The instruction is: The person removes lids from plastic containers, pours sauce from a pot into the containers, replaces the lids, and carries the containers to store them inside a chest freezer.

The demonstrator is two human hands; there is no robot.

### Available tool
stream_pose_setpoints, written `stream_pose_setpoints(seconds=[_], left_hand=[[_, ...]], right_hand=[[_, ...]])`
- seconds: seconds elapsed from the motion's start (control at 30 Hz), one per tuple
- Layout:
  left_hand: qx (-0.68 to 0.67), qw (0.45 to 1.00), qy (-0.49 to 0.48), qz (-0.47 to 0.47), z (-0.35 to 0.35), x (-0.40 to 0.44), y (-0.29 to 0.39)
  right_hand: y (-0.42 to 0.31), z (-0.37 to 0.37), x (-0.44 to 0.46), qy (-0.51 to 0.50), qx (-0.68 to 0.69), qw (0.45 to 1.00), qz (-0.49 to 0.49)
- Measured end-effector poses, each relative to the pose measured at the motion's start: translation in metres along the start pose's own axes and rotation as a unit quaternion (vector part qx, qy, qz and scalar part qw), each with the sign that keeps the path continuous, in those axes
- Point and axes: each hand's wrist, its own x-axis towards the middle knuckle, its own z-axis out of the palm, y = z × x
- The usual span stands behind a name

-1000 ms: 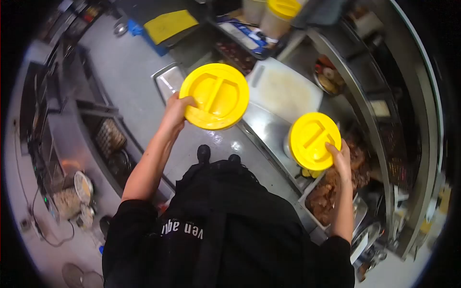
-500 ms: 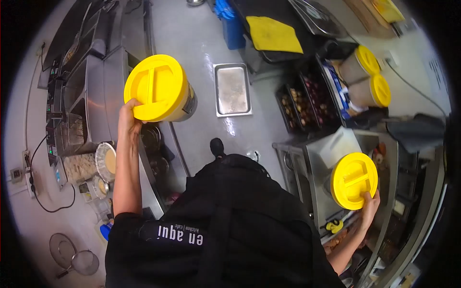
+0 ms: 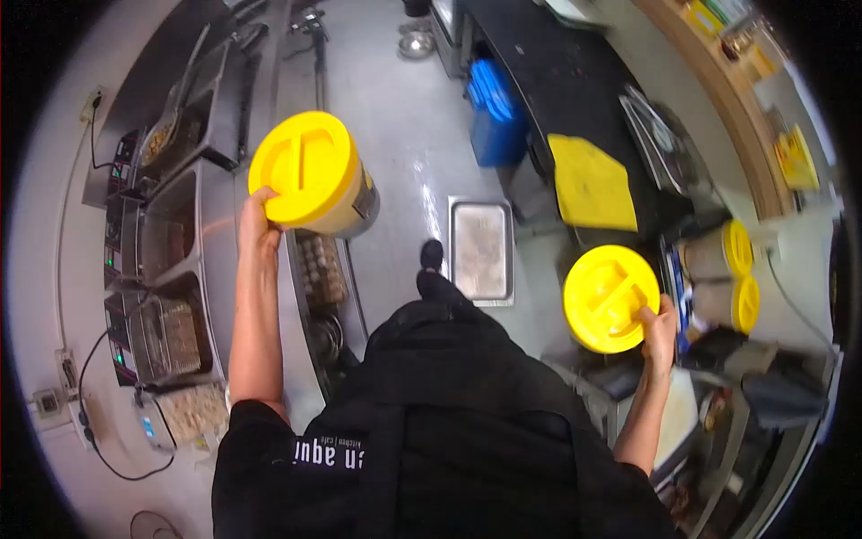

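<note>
My left hand [image 3: 260,220] is closed on the near edge of a clear round container with a yellow lid [image 3: 301,169]; its thumb lies on the lid and the other fingers are mostly hidden. A dark label shows on this tub's side. On the right, my right hand [image 3: 658,334] grips the edge of another yellow-lidded container [image 3: 611,299], thumb on top. The body of that one is hidden beneath its lid. The two containers are held well apart, above the floor.
A metal tray [image 3: 480,251] lies on the floor beside my foot. Fryers with a wire basket [image 3: 168,340] line the left. To the right are a blue bin [image 3: 496,117], a yellow cloth [image 3: 593,184] on a black counter, and two more yellow-lidded tubs [image 3: 718,251].
The view has turned and moved along the aisle. The cutting board has shifted to the lower right, and the fryers and blue bin show more fully. Both hands still hold their containers.
</note>
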Motion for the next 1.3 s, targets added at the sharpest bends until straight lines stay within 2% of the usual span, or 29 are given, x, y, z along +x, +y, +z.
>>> stream_pose_setpoints(seconds=[0.07, 0.17, 0.2, 0.23, 0.3, 0.33, 0.43, 0.5, 0.53, 0.57, 0.63, 0.67, 0.77, 0.83, 0.97, 1.03, 1.1, 1.17, 1.23, 1.3], left_hand=[[-0.034, 0.999, -0.018, -0.015, 0.004, 0.040, 0.008], [-0.024, 0.999, 0.015, -0.022, 0.028, 0.085, 0.031], [-0.052, 0.997, 0.052, -0.034, 0.042, 0.101, 0.037], [-0.029, 0.999, 0.017, -0.032, 0.040, 0.127, 0.041], [0.015, 0.999, 0.038, -0.035, 0.044, 0.167, 0.052], [0.012, 0.998, 0.047, -0.045, 0.048, 0.182, 0.059], [0.009, 0.999, 0.034, -0.027, 0.072, 0.244, 0.072], [-0.006, 0.997, 0.061, 0.054, 0.095, 0.291, 0.079], [-0.013, 0.996, 0.066, 0.053, 0.108, 0.315, 0.086], [-0.010, 0.997, 0.057, 0.042, 0.121, 0.339, 0.093], [-0.003, 0.999, 0.044, 0.020, 0.142, 0.392, 0.104], [0.002, 0.999, 0.052, 0.010, 0.154, 0.420, 0.105], [-0.033, 0.998, 0.053, 0.007, 0.201, 0.510, 0.107], [0.018, 0.999, 0.041, -0.011, 0.238, 0.551, 0.130], [0.026, 0.999, 0.027, -0.006, 0.295, 0.658, 0.153], [-0.001, 0.999, 0.034, -0.031, 0.321, 0.712, 0.166], [0.001, 0.999, 0.027, -0.018, 0.341, 0.757, 0.186], [-0.005, 0.995, 0.065, -0.070, 0.355, 0.790, 0.219], [-0.024, 0.995, 0.083, -0.057, 0.358, 0.836, 0.240], [-0.076, 0.992, 0.061, -0.078, 0.354, 0.868, 0.263]], right_hand=[[-0.010, 0.050, 0.049, -0.023, 0.014, 1.000, -0.005], [-0.062, 0.131, 0.110, -0.021, -0.003, 0.999, 0.025], [-0.076, 0.157, 0.127, -0.021, 0.039, 0.998, 0.048], [-0.081, 0.179, 0.151, -0.025, 0.055, 0.998, 0.027], [-0.082, 0.218, 0.208, -0.019, 0.002, 0.999, -0.030], [-0.111, 0.238, 0.223, -0.027, -0.009, 0.999, -0.027], [-0.185, 0.297, 0.284, -0.041, 0.005, 0.999, 0.007], [-0.208, 0.332, 0.337, -0.056, 0.001, 0.998, 0.033], [-0.225, 0.349, 0.358, -0.063, 0.002, 0.998, 0.028], [-0.235, 0.366, 0.381, -0.065, -0.004, 0.998, 0.028], [-0.271, 0.402, 0.417, -0.058, 0.014, 0.997, -0.040], [-0.293, 0.418, 0.431, -0.043, 0.016, 0.999, -0.003], [-0.301, 0.449, 0.512, -0.033, -0.023, 0.999, -0.025], [-0.333, 0.476, 0.552, -0.047, 0.008, 0.999, -0.016], [-0.376, 0.533, 0.644, -0.024, 0.014, 0.999, -0.022], [-0.408, 0.567, 0.686, -0.046, 0.001, 0.999, 0.011], [-0.411, 0.606, 0.744, -0.059, 0.000, 0.998, -0.025], [-0.440, 0.654, 0.792, -0.083, 0.003, 0.996, 0.026], [-0.472, 0.695, 0.844, -0.121, 0.005, 0.993, 0.007], [-0.499, 0.737, 0.888, -0.151, -0.006, 0.988, -0.015]])
